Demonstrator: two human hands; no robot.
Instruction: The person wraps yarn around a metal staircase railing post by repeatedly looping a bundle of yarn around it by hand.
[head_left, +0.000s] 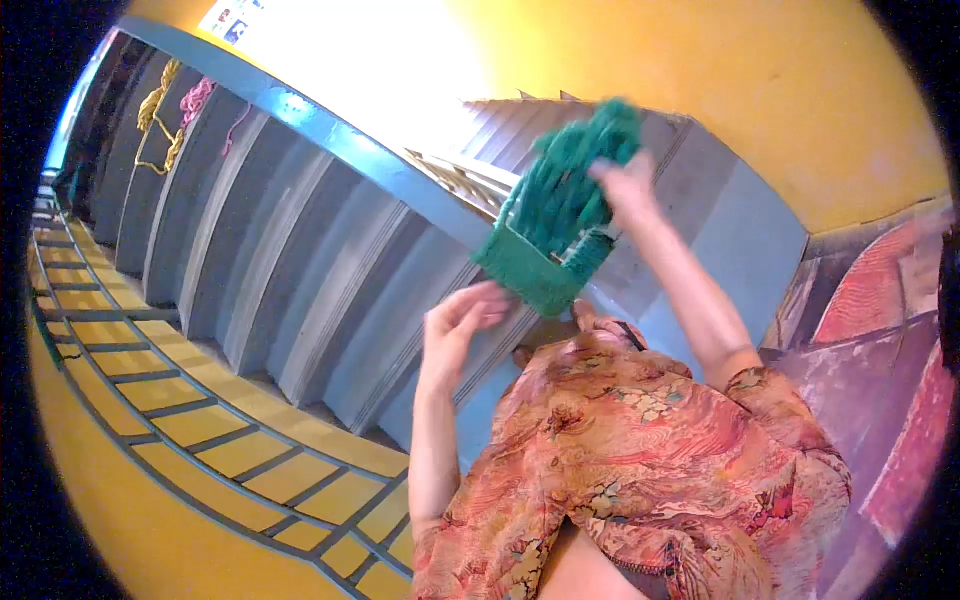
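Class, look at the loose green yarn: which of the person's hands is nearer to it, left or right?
Right. The right hand is at the yarn's right edge; the left hand is lower, near the woven green panel's left corner.

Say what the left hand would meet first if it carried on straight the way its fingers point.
The left hand would likely meet the lower corner of the green woollen piece; any gap is unclear.

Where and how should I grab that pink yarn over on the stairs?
I'd grip the pink yarn around its thick, bunched part, not the thin trailing strand. Come from above, on the open stair side: the bunch lies close to the blue ledge, which would likely crowd the other side.
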